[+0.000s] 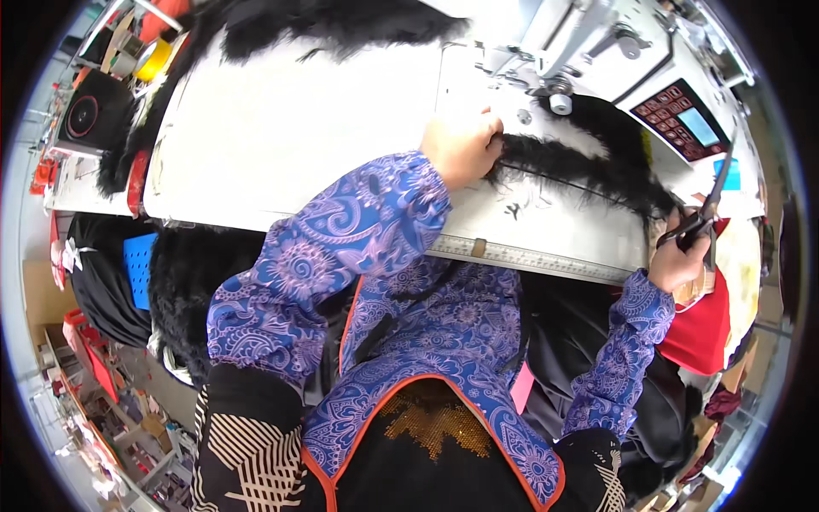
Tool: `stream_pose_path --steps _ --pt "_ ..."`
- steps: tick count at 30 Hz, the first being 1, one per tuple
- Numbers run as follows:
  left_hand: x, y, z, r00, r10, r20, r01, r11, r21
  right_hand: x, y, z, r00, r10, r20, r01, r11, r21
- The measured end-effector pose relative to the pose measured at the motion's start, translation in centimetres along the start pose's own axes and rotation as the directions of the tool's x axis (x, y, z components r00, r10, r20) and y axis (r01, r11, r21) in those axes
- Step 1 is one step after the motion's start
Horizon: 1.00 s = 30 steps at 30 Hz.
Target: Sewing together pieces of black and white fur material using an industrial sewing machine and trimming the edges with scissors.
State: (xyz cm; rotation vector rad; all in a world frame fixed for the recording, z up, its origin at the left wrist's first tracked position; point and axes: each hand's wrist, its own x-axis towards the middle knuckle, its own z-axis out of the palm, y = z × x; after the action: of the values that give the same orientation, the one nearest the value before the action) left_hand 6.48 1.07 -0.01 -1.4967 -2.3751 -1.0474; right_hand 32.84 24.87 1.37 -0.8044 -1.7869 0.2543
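Note:
A strip of black fur fabric [580, 166] stretches across the white sewing table, between my two hands. My left hand [465, 147] is closed on its left end, near the sewing machine's needle area. Beyond the table's right front corner, my right hand [680, 263] is wrapped round the dark handles of a pair of scissors [708, 212], whose blades point up and away. The strip's right end reaches the fingers of that hand; whether they pinch it too, I cannot tell. Fur hides part of the table around the machine's presser foot.
The white sewing machine [554, 38] stands at the back right, with a control panel [682, 121]. A ruler strip [529, 256] runs along the table's front edge. More black fur [333, 26] lies at the back. A dark speaker [90, 111] stands far left; red cloth [704, 333] hangs at right.

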Motion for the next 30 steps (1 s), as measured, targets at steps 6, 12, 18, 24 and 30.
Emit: stream_pose_path --steps 6,12,18,24,30 --pt "1.3 0.5 0.9 0.977 -0.200 0.071 0.205 0.975 -0.089 -3.1 -8.7 -5.6 0.659 0.326 0.677 -0.595 0.777 0.205" --pt "1.2 -0.5 1.1 0.985 -0.170 0.001 0.165 0.955 -0.246 -5.7 -12.2 -6.3 -0.076 0.080 0.994 -0.676 0.728 -0.110" --pt "0.7 -0.2 0.6 0.994 -0.102 -0.025 0.094 0.969 -0.229 -5.1 -12.9 -3.4 -0.170 0.074 0.983 -0.738 0.651 -0.177" --pt "0.2 0.1 0.4 0.999 0.014 -0.039 -0.021 0.980 -0.196 -4.5 -13.7 -1.5 -0.189 0.051 0.981 -0.714 0.678 -0.173" --pt "0.0 -0.3 -0.1 0.998 0.059 -0.002 -0.058 0.967 -0.249 -4.3 -13.7 -1.4 -0.201 0.134 0.970 -0.773 0.587 -0.241"
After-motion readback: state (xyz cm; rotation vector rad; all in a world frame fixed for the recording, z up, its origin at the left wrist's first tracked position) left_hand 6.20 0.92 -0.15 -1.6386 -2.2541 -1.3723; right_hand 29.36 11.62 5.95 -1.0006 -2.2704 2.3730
